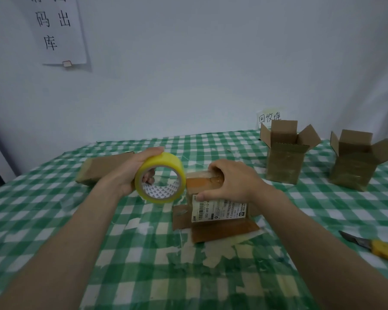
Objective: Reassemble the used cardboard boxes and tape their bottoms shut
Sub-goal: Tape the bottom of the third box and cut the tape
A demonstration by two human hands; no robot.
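A small cardboard box with a white shipping label stands upside down at the table's middle, its flaps splayed on the cloth. My right hand grips its upturned bottom, thumb on the near face, fingers pressing a strip of clear tape. My left hand holds a yellow tape roll right against the box's left top edge, fingers through the core. A flattened box lies behind my left hand.
Two assembled boxes, one and another, stand open-topped at the back right. A yellow utility knife with its blade out lies at the right edge. The green checked tablecloth has torn patches. A handwritten sign leans on the wall.
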